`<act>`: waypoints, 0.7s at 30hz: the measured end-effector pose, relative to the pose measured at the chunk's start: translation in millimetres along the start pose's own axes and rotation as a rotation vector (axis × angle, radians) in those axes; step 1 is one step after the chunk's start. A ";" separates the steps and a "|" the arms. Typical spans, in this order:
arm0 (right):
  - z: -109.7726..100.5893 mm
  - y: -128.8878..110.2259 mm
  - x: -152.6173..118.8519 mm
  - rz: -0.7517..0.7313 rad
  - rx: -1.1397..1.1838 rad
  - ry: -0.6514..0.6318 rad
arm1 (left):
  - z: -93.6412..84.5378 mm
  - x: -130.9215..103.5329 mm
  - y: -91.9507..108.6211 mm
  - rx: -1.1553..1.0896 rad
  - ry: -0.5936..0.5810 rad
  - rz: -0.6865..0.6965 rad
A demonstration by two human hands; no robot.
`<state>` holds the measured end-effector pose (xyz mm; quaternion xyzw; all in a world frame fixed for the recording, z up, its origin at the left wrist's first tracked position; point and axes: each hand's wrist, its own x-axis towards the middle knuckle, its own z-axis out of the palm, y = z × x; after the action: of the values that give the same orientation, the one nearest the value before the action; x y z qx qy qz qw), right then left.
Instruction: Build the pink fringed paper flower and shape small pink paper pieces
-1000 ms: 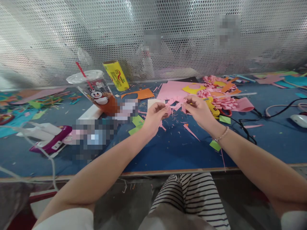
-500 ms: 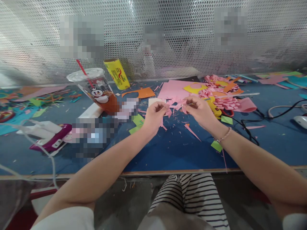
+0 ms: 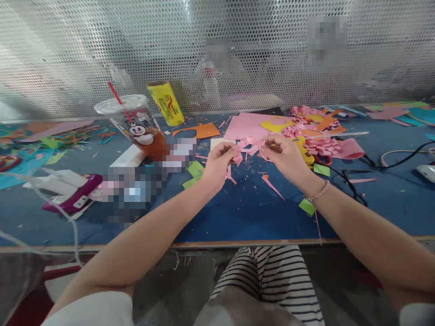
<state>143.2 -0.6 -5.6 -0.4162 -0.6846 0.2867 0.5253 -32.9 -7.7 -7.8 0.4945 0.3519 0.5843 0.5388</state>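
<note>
A fringed strip of pink paper (image 3: 250,144) stretches between my hands above the blue table. My left hand (image 3: 220,162) pinches its left end, and my right hand (image 3: 279,154) pinches the right end. Behind the strip lies a pink sheet (image 3: 246,125) with a yellow paper piece (image 3: 277,124) at its right. Curled pink fringed paper (image 3: 321,144) is heaped to the right of my right hand, beside a yellow tool (image 3: 305,151). Green paper pieces (image 3: 195,169) lie left of my left hand.
A drink cup (image 3: 142,131) with a red straw leans at the left, near a yellow packet (image 3: 166,104). A purple power strip (image 3: 76,199) with cables is at far left. Black cables (image 3: 353,181) run at right. A perforated metal screen (image 3: 251,54) closes off the back.
My fingers have shifted slightly on the pink strip. My right hand sits marginally higher, and the strip's fringes hang a little differently.
</note>
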 end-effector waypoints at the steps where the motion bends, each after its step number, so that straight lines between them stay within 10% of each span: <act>1: 0.1 -0.3 0.1 0.004 -0.002 0.004 | 0.5 -0.4 0.6 -0.008 0.004 -0.010; 21: 0.7 2.9 2.3 0.017 -0.043 0.060 | 2.6 -0.1 10.5 -0.239 0.016 -0.371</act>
<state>143.1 2.9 -7.1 -0.4416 -0.6708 0.2637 0.5343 -33.4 -9.9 2.8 0.3493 0.3691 0.5165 0.6892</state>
